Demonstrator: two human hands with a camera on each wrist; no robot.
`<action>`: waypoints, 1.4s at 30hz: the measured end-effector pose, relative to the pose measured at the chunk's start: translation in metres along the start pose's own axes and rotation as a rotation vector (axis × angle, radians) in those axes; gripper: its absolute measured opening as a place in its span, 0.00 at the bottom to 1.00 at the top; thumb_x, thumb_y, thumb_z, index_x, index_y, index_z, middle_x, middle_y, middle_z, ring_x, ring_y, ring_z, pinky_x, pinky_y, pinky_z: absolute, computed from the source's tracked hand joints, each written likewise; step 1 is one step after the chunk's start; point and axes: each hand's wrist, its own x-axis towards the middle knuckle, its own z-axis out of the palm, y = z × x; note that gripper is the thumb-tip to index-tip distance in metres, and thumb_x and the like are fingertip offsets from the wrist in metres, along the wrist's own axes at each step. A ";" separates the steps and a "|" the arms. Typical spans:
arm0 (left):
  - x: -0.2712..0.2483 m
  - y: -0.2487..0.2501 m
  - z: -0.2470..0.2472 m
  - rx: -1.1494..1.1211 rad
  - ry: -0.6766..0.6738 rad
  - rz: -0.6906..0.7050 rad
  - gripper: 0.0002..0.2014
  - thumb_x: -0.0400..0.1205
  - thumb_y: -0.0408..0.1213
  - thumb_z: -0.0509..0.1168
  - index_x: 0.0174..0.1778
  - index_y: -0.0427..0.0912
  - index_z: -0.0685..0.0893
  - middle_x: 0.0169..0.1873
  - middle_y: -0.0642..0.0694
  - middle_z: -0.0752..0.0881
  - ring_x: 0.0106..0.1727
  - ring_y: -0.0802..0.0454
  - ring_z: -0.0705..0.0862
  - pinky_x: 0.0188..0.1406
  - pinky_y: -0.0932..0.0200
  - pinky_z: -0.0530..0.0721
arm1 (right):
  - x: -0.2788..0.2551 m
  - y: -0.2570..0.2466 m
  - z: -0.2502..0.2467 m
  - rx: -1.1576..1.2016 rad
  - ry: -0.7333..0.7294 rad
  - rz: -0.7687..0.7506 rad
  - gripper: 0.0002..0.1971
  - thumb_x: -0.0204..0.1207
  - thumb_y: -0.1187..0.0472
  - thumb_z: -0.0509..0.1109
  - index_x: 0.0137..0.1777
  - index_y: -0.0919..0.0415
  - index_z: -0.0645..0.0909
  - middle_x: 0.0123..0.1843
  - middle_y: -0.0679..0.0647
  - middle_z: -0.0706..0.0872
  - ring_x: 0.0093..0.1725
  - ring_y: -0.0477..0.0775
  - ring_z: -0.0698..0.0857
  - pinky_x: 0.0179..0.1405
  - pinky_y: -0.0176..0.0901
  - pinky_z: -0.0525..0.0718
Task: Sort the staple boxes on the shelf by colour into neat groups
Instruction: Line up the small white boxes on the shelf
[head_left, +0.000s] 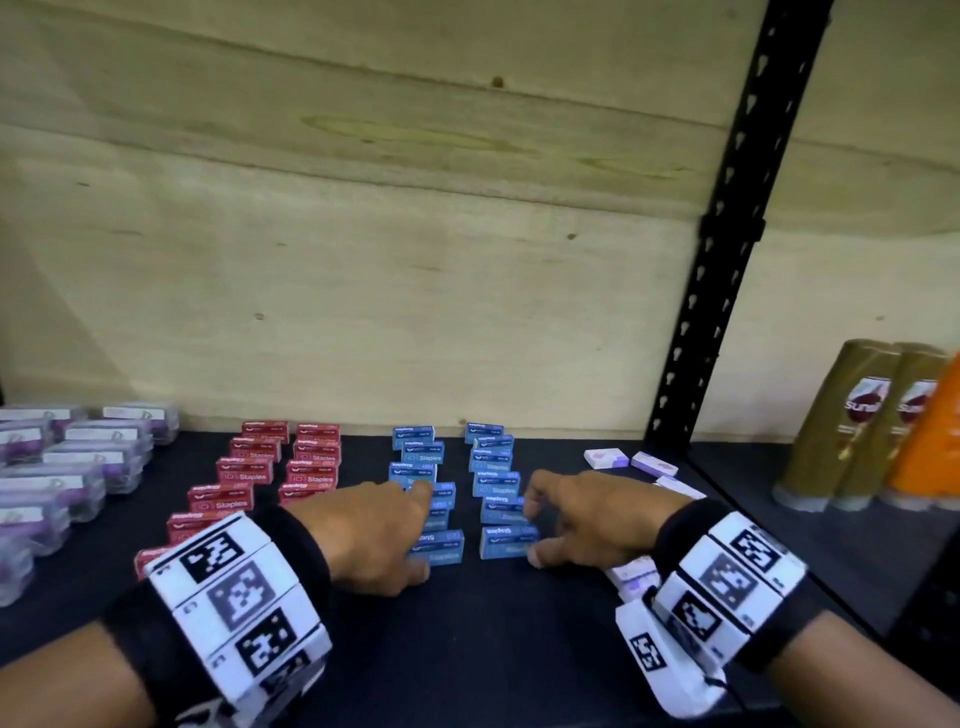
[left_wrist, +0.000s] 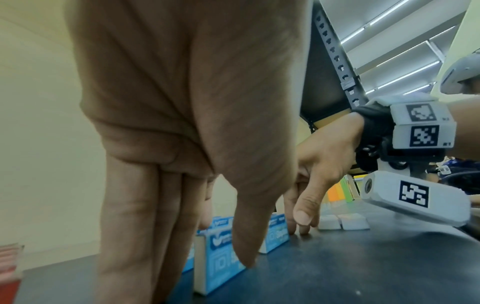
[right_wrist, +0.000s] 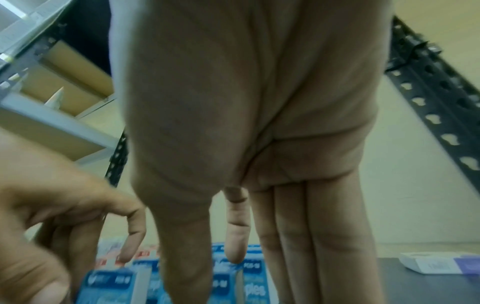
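Red staple boxes (head_left: 260, 475) already grouped, both hands, left hand (head_left: 374, 535) and right hand (head_left: 587, 519), fingers straight, nudge the last blue staple boxes (head_left: 506, 540) into rows on the shelf (head_left: 467, 649).

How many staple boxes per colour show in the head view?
Red boxes: 10
Blue boxes: 12
Total: 22 visible. The left hand and its wristband cover the near ends of some rows, so more may be hidden.
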 end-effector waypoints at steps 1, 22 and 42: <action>-0.001 0.000 -0.002 0.011 -0.005 -0.011 0.33 0.84 0.56 0.62 0.80 0.46 0.58 0.71 0.45 0.77 0.68 0.44 0.80 0.66 0.50 0.79 | -0.003 0.007 -0.001 0.066 -0.015 0.002 0.20 0.75 0.40 0.73 0.61 0.43 0.70 0.50 0.45 0.86 0.47 0.48 0.82 0.52 0.44 0.80; 0.145 0.084 -0.101 0.177 0.071 0.240 0.18 0.83 0.57 0.62 0.57 0.47 0.84 0.53 0.47 0.84 0.51 0.46 0.83 0.44 0.55 0.79 | 0.040 0.172 -0.047 0.016 0.169 0.493 0.13 0.77 0.45 0.70 0.52 0.53 0.86 0.54 0.50 0.88 0.53 0.53 0.85 0.57 0.50 0.84; 0.283 0.139 -0.089 0.079 -0.123 0.414 0.28 0.76 0.54 0.75 0.64 0.37 0.83 0.55 0.40 0.88 0.53 0.41 0.87 0.51 0.49 0.86 | 0.103 0.201 -0.058 0.126 -0.077 0.450 0.17 0.65 0.55 0.84 0.52 0.61 0.88 0.47 0.52 0.91 0.49 0.52 0.88 0.50 0.44 0.86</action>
